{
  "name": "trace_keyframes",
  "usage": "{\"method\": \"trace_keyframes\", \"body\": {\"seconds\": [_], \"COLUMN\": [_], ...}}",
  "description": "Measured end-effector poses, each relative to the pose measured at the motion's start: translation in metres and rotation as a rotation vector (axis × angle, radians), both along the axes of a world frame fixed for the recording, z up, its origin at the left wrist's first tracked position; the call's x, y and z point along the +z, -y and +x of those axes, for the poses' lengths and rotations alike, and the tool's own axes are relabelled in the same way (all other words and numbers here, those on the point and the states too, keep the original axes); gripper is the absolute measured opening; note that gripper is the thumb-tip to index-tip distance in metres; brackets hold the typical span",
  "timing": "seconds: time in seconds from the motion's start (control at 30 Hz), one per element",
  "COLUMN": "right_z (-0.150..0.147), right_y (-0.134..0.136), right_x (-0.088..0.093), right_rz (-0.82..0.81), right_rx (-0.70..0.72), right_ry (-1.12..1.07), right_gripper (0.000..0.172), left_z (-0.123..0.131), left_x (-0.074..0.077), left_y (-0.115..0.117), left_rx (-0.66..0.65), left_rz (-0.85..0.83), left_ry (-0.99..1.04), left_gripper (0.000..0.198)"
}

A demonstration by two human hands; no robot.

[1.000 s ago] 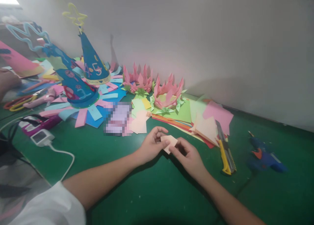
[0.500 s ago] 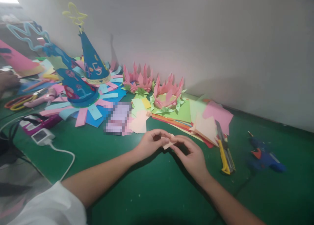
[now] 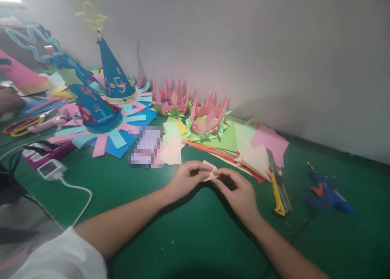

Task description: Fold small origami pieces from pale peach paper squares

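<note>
Between my hands, above the green table [image 3: 195,234], is a small piece of peach paper [image 3: 208,165]. My left hand [image 3: 187,179] pinches it from the left, thumb against fingers. From the other side my right hand [image 3: 239,189] grips its right edge between thumb and fingertips. The fingers cover part of the paper, so its folds are hard to make out. Just beyond my hands lie a larger peach sheet [image 3: 172,152] and a stack of coloured paper [image 3: 213,148]. A yellow utility knife [image 3: 278,193] rests to the right of my right hand.
Two pink paper crowns [image 3: 209,116] stand near the wall. Blue cone hats [image 3: 114,74] sit at the left, by scissors [image 3: 22,125] and a purple power strip [image 3: 50,151] with a white charger [image 3: 52,169]. A blue glue gun [image 3: 330,193] lies right. Another person's hand [image 3: 9,100] shows far left.
The small peach paper has turned in my fingers, and more of it now shows above them. My hands have otherwise stayed nearly in place.
</note>
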State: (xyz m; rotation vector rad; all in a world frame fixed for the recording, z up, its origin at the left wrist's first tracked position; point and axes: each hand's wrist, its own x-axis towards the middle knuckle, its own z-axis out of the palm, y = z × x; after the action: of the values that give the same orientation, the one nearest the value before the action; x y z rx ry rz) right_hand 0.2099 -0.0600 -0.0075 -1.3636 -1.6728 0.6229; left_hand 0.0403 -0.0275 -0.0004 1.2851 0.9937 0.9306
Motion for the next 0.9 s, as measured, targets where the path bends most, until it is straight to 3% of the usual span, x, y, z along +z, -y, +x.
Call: {"method": "trace_keyframes", "body": {"seconds": [0.1, 0.6, 0.9], "right_z": [0.0009, 0.0027, 0.0008], "right_y": [-0.0001, -0.0007, -0.0004], "right_x": [-0.0004, -0.0058, -0.0004], "right_rz": [-0.021, -0.048, -0.078], "right_rx": [-0.007, 0.008, -0.014], "right_ry": [-0.021, -0.015, -0.05], "right_gripper": [0.013, 0.017, 0.017], "left_z": [-0.0014, -0.0007, 0.003], "left_x": [-0.0001, -0.0028, -0.0081], "left_y": [0.0004, 0.0018, 0.0055], "left_rx": [-0.007, -0.025, -0.053], "left_rz": [0.099, 0.055, -0.026], "left_ry": [-0.057, -0.071, 0.061], "left_gripper": [0.016, 0.019, 0.042]}}
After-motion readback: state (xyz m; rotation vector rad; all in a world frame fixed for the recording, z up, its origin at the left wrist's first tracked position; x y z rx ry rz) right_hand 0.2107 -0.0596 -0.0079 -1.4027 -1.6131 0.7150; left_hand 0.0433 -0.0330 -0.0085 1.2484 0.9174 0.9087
